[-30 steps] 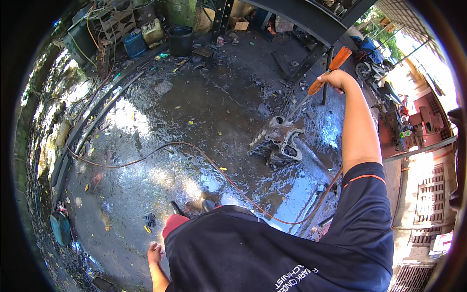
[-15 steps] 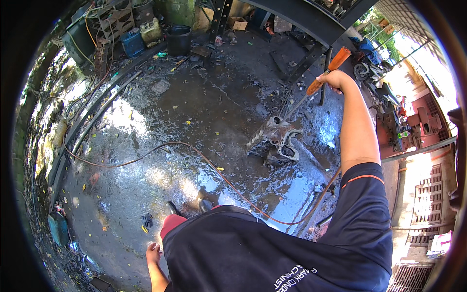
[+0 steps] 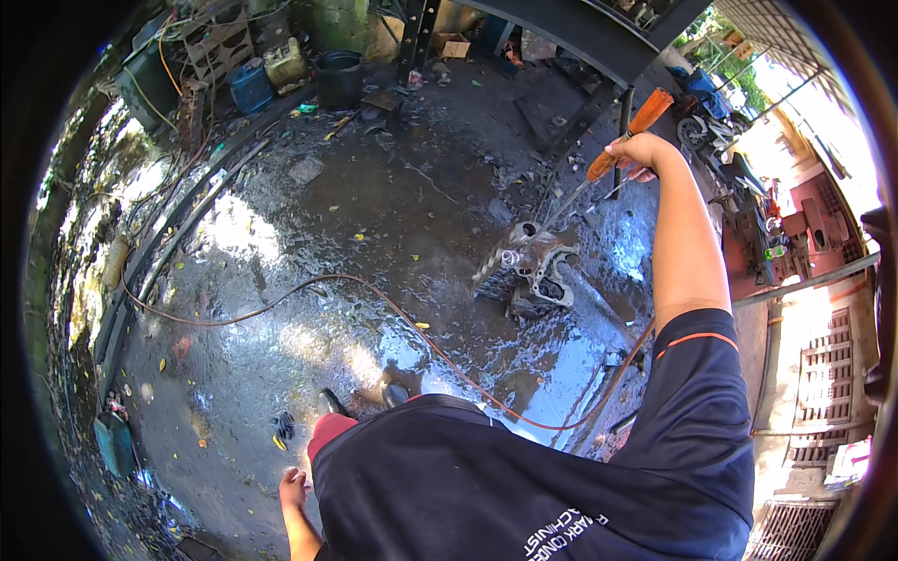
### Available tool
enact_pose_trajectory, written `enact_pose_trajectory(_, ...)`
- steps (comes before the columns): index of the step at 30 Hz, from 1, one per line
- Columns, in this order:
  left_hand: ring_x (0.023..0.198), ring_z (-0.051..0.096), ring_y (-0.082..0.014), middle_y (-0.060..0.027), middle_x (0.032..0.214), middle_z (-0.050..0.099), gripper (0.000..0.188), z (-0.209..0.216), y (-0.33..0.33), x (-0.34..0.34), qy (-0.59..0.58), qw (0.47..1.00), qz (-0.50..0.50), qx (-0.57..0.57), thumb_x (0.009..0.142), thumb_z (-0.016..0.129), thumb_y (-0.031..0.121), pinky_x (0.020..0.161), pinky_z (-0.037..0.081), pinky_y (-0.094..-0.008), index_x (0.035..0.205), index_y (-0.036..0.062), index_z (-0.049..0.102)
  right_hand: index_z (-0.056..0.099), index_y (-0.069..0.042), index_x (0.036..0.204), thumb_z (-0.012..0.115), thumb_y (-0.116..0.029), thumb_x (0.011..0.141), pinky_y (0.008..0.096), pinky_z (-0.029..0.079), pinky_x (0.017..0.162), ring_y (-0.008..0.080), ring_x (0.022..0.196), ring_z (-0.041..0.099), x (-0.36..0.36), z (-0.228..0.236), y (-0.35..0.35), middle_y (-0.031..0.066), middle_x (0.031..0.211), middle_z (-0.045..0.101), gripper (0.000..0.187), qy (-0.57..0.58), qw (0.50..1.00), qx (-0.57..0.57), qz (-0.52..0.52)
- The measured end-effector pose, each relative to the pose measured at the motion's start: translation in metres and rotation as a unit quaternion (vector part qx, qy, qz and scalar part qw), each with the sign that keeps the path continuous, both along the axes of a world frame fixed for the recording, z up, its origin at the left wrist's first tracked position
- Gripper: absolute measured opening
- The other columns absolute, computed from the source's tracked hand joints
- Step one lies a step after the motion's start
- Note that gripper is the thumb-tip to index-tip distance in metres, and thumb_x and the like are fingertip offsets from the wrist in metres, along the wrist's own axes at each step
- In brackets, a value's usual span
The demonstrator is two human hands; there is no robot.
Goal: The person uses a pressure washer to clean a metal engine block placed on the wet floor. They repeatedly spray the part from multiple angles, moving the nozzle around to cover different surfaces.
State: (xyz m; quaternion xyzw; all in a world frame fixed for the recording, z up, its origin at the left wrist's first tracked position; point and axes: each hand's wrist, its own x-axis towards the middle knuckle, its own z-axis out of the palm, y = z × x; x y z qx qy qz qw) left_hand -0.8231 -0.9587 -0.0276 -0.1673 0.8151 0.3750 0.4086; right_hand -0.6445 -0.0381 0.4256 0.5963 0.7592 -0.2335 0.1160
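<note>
My right hand (image 3: 636, 154) is stretched forward and closed round the orange handle (image 3: 629, 136) of a wand. The wand's thin metal rod (image 3: 567, 205) slants down to the metal engine casing (image 3: 543, 266), a grimy part with round openings lying on the wet floor. Whether the tip touches it I cannot tell. A bright white patch shows on the casing's top. My left hand (image 3: 294, 488) hangs low beside my leg, fingers loosely bent and apart, with nothing seen in it. A thin brown hose (image 3: 416, 329) curves across the floor and passes behind my right arm.
Wet, dirty concrete (image 3: 374, 201) surrounds the casing. A black bucket (image 3: 340, 79) and a blue jug (image 3: 251, 87) stand far left. Dark steel framework (image 3: 599, 47) rises ahead. To the right are a motorcycle (image 3: 697, 129) and a metal rail (image 3: 804, 280). Long pipes (image 3: 192, 220) lie left.
My right hand and the wand have shifted very slightly. A bright white patch has appeared on the casing's top. My left hand stays low at my side.
</note>
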Motion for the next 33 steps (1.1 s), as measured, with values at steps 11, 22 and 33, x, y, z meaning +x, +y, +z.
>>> enact_pose_trajectory(11, 0.071, 0.066, -0.0202, -0.0146, 0.111, 0.066, 0.050, -0.011, -0.005, -0.011, 0.009, 1.000, 0.010, 0.023, 0.090, 0.067, 0.020, 0.054, 0.050, -0.0300, 0.134, 0.0026, 0.053, 0.064, -0.006, 0.081, 0.071, -0.051, 0.083, 0.0335, 0.037, 0.045, 0.0155, 0.048, 0.045, 0.004, 0.000, 0.001, 0.0013, 0.060, 0.045, 0.046, -0.065, 0.996, 0.063, 0.008)
enact_pose_trajectory(22, 0.078, 0.067, -0.0234, -0.0155, 0.113, 0.065, 0.047, 0.000, 0.007, -0.008, 0.010, 1.000, -0.006, 0.019, 0.090, 0.067, 0.020, 0.059, 0.053, -0.0320, 0.132, 0.0022, 0.054, 0.065, -0.004, 0.080, 0.072, -0.053, 0.081, 0.0336, 0.037, 0.045, 0.0169, 0.049, 0.047, 0.006, -0.001, 0.006, 0.0043, 0.063, 0.048, 0.049, -0.047, 0.997, 0.063, 0.023)
enact_pose_trajectory(33, 0.092, 0.067, -0.0251, -0.0185, 0.117, 0.063, 0.047, 0.009, 0.017, -0.001, 0.030, 0.999, -0.009, 0.013, 0.090, 0.067, 0.015, 0.068, 0.057, -0.0337, 0.132, -0.0012, 0.054, 0.059, 0.000, 0.076, 0.069, -0.054, 0.083, 0.0370, 0.036, 0.044, 0.0189, 0.045, 0.045, -0.001, -0.002, 0.010, 0.0078, 0.063, 0.049, 0.055, -0.048, 0.997, 0.059, 0.033)
